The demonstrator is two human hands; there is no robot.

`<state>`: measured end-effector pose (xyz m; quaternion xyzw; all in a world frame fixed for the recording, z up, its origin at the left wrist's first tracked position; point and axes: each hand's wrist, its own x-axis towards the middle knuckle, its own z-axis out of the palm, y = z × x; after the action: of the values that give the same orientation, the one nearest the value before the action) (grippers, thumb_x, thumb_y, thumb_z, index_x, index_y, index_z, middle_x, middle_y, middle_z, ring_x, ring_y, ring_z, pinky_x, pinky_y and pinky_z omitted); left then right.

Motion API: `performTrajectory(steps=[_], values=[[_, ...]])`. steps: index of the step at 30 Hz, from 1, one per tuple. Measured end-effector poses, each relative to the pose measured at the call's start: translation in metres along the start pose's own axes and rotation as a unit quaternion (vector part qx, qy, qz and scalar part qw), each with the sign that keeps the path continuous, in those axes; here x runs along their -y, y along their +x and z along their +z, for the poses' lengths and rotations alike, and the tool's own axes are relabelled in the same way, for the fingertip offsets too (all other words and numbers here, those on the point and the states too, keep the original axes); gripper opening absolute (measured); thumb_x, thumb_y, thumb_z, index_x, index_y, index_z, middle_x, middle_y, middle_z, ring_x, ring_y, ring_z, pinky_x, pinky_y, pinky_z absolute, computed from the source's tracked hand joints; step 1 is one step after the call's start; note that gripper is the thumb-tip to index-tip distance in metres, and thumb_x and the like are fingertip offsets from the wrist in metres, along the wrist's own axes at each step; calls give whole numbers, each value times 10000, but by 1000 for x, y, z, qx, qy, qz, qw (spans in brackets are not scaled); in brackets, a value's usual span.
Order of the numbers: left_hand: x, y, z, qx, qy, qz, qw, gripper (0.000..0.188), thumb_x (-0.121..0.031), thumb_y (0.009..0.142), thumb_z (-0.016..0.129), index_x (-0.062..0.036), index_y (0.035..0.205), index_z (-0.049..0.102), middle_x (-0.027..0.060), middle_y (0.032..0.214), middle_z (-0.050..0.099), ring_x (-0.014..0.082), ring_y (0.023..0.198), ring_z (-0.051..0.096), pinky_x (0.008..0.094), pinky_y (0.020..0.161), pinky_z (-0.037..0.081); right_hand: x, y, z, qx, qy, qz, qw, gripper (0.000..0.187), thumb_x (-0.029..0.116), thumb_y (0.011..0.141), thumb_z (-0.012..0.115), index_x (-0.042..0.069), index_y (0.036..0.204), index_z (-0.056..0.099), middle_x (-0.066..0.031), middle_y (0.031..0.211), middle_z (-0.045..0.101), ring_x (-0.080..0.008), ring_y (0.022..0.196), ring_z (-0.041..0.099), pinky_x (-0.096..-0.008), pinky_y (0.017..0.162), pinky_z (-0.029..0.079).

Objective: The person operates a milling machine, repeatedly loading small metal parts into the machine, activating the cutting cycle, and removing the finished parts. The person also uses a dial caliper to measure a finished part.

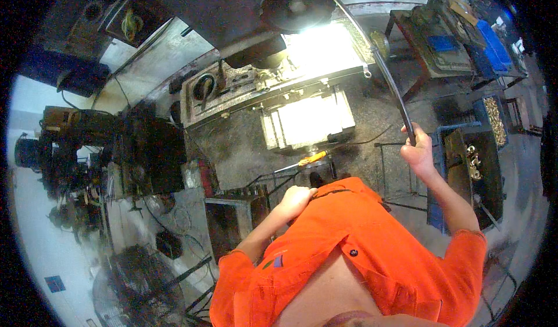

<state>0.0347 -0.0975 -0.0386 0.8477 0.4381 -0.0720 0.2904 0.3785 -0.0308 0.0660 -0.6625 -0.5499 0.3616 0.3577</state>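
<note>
My right hand [417,150], held out to the right, is wrapped round the lower end of a long dark lever [388,77]. The lever slants up and left to the machine. My left hand [299,198] rests at the front of my orange clothing, closed, with its fingertips hidden. Whether anything is in it does not show. Just beyond it, a yellow-handled tool [313,158] with a thin pale blade lies on a small round support. The machine's bed [232,97] stretches across ahead, partly washed out by a bright lamp.
A dark round part [297,6] of the machine hangs above the bed. At right stand a metal table [430,51], blue bins [491,45] and a tray of small parts [493,121]. A metal box [235,222] is near my left forearm; a caged fan [136,286] is at lower left.
</note>
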Motion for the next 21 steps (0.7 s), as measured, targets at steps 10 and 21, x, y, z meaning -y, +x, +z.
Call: performTrajectory(steps=[10,21], values=[[-2,3,1,-3,-2,-5,1000,217,-191,801,461,-76,928,595,168,758,622,325,722,621,413,617,489,-38,20,23,-23,32,-39,998,330,58,611,539,64,941,547,39,591,409,-58,530,378,-236,465,320],[-8,6,-3,12,-17,-18,1000,237,-196,786,489,-84,963,602,160,791,630,317,758,619,405,652,490,-69,43,49,-64,12,-80,995,303,86,614,549,63,916,546,10,539,436,-95,471,417,-260,452,352]])
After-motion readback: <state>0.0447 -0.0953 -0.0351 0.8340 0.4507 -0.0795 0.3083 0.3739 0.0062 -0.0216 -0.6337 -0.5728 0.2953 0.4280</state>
